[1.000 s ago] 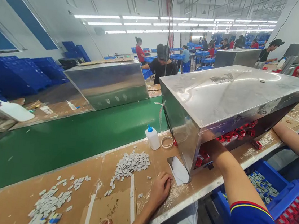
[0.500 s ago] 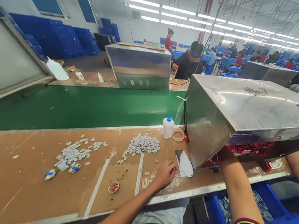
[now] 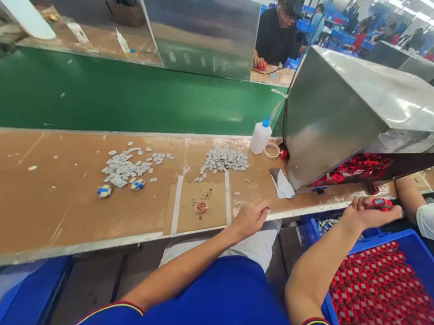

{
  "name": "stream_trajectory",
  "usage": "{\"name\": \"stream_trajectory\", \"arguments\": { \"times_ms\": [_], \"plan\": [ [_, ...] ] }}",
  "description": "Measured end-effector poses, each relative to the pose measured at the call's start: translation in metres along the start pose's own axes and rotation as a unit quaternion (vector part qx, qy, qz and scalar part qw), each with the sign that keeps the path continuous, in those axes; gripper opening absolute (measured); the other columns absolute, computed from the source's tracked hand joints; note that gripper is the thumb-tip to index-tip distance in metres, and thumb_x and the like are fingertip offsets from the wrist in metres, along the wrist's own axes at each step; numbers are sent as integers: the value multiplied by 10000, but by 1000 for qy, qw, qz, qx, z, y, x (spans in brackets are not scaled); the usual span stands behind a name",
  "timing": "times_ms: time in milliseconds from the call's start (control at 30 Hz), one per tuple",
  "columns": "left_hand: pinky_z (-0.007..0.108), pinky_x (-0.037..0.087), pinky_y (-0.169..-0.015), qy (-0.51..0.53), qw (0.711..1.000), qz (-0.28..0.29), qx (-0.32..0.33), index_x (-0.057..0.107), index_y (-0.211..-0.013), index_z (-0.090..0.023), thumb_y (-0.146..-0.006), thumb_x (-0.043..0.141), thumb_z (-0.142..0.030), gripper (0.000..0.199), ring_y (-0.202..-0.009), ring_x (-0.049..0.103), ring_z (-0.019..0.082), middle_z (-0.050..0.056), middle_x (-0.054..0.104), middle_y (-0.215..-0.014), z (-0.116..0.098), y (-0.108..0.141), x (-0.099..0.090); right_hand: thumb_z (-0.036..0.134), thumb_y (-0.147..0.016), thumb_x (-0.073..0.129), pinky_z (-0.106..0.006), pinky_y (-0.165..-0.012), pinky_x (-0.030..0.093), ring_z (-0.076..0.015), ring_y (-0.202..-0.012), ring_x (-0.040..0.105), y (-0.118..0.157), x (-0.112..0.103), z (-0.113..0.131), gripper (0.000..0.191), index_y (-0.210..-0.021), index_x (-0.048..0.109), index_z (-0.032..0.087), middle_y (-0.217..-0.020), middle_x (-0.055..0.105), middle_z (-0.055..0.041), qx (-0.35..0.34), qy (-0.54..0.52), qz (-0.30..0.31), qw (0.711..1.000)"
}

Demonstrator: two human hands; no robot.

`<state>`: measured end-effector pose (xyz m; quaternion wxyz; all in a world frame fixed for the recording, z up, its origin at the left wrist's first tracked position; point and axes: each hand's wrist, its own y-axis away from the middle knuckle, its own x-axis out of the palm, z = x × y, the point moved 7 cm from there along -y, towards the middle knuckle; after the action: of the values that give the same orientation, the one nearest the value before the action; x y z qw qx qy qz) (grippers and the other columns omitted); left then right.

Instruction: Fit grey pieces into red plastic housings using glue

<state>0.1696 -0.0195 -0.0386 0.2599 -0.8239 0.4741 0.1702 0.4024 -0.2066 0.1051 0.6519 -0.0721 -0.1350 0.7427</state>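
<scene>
My right hand (image 3: 361, 214) is held out past the front of the metal hood, above the blue crate, palm turned up. In it lies a small red plastic part (image 3: 381, 204), its details blurred. My left hand (image 3: 250, 218) rests at the front of the workbench, its fingers curled over the table edge (image 3: 280, 212). Left of it, a cardboard pad (image 3: 212, 204) taped to the bench carries a small round cup (image 3: 201, 206) with reddish contents. Beyond the pad sits a heap of small grey-white tiles (image 3: 225, 159).
A metal hood (image 3: 334, 108) covers red parts (image 3: 362, 167). Rows of red parts fill the blue crate (image 3: 408, 244). A glue bottle (image 3: 260, 138) and tape ring (image 3: 272, 151) stand by the hood. Behind runs a green belt (image 3: 149, 96). A co-worker (image 3: 278, 33) sits opposite; another person's arm (image 3: 410, 199) is right.
My right hand has come out from under the hood with a red part and moved right over the crate. My left hand has shifted to the table edge. The view has tilted down.
</scene>
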Motion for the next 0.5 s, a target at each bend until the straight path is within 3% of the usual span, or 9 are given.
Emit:
{"name": "stream_trajectory", "arguments": {
  "times_ms": [67, 100, 200, 300, 400, 500],
  "plan": [
    [318, 555, -845, 32, 999, 14, 23, 713, -1057, -206, -1003, 489, -170, 233, -887, 696, 194, 55, 743, -953, -17, 35, -19, 767, -953, 279, -239, -348, 160, -95, -339, 190, 49, 9, -3, 609, -607, 301, 266, -469, 251, 69, -24, -52, 11, 998],
    [306, 561, -837, 51, 998, 12, 37, 712, -1064, -206, -1014, 484, -174, 235, -879, 701, 184, 50, 746, -941, -24, 50, -31, 765, -918, 371, -234, -349, 177, -96, -333, 214, 78, 24, -6, 579, -624, 328, 269, -453, 283, 70, -16, -74, 53, 996],
    [318, 581, -897, 99, 991, -39, 79, 695, -1147, -190, -1052, 470, -193, 244, -981, 720, 187, 79, 755, -1026, -34, 89, -69, 754, -898, 461, -220, -351, 217, -94, -319, 225, 175, 90, -31, 545, -649, 411, 271, -409, 314, 78, 139, -72, 258, 953],
    [434, 537, -1107, 109, 986, -65, 110, 593, -1402, -207, -1046, 563, -263, 361, -1312, 649, 252, 151, 696, -1362, -30, 116, -94, 782, -890, 496, -212, -365, 180, -73, -331, 185, 256, 141, -53, 599, -615, 408, 257, -388, 306, 77, 278, -80, 372, 882],
    [535, 447, -1221, 118, 985, -42, 116, 449, -1570, -259, -1026, 633, -325, 578, -1485, 525, 293, 168, 570, -1568, -15, 134, -99, 828, -861, 534, -204, -369, 162, -59, -338, 196, 302, 167, -72, 643, -617, 407, 246, -384, 313, 78, 361, -67, 435, 822],
    [530, 463, -1213, 136, 986, -54, 83, 447, -1587, -275, -1011, 666, -366, 623, -1464, 544, 296, 150, 605, -1541, 5, 146, -104, 879, -809, 571, -192, -354, 127, -54, -330, 243, 329, 175, -91, 664, -699, 465, 233, -425, 374, 83, 447, -19, 487, 750]
  ]
}}
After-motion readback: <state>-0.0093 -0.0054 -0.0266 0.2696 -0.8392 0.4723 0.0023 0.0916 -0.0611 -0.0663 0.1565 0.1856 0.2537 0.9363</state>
